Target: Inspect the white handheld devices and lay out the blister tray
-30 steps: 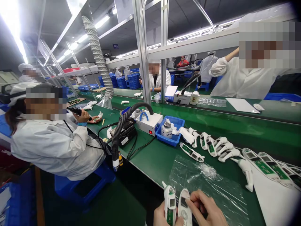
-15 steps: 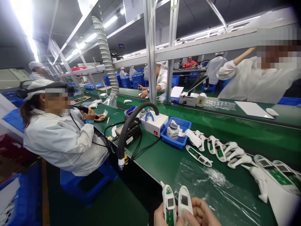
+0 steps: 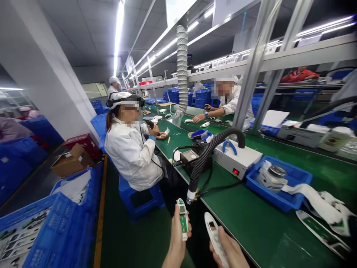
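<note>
White shell (image 3: 184, 236), with a green circuit board (image 3: 183, 223) and small screen (image 3: 182, 209) inside, is standing roughly upright in the left hand (image 3: 178, 231), fingers wrapping it from both sides, just outside the near edge of the desk (image 3: 234, 214). The right hand (image 3: 230, 247) is gripping a white cover (image 3: 215, 240), thumb lying along its face, apart from the shell. Both pieces are looking like thin, stiff plastic, so they are probably weighing little and feeling slick against bare skin. The board and screen are seeming the fragile parts; taking the shell by its side rims is likely sparing them. The cover's long edges are offering the safer hold, keeping fingers off its dark window (image 3: 212, 225).
</note>
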{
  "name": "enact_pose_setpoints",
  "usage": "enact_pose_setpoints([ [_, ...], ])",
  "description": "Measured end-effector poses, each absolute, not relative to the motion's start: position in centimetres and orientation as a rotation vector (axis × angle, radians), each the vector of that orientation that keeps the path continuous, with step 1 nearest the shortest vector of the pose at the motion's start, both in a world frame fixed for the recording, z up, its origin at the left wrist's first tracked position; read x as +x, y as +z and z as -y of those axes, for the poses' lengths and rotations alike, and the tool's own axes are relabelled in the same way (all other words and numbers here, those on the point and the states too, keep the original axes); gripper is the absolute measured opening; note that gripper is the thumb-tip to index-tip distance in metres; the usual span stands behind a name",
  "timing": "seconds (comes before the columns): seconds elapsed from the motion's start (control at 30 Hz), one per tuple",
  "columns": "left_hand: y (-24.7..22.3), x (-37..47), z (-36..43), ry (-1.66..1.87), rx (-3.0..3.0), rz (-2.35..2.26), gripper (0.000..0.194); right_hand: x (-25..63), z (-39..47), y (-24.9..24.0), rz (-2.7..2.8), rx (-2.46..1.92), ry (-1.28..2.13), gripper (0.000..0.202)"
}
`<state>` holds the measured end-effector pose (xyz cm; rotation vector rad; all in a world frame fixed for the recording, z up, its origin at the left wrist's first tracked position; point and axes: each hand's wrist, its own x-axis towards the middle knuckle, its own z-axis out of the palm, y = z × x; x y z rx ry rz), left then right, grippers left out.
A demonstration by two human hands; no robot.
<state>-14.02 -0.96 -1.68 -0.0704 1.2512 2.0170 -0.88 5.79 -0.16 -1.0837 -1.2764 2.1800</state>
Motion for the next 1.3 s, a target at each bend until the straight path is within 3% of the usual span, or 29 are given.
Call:
enact_pose_setpoints([
  [0.27,-2.6,-14.9,2.7,2.097,-0.195,-1.288,0.063,-10.6,-4.1,-1.9,1.303,-0.972,2.373,0.061],
  [0.53,-2.9,-12.6,-0.5,2.066,-0.149,-1.170,0.062,-7.3,-5.6,-1.6,1.214,-1.049,2.244,0.051],
  [0.8,-2.8,-14.8,1.9,2.141,-0.299,-1.254,0.063,-10.3,-3.4,-1.0,1.300,-0.968,2.282,0.056],
  [1.07,-2.7,-13.4,0.6,2.034,-0.159,-1.267,0.066,-6.7,-4.6,-2.0,1.316,-1.018,2.260,0.064],
  [1.3,-3.1,-12.5,0.5,1.928,-0.154,-1.247,0.066,-1.0,-5.5,-1.2,0.989,-0.925,2.550,0.055],
])
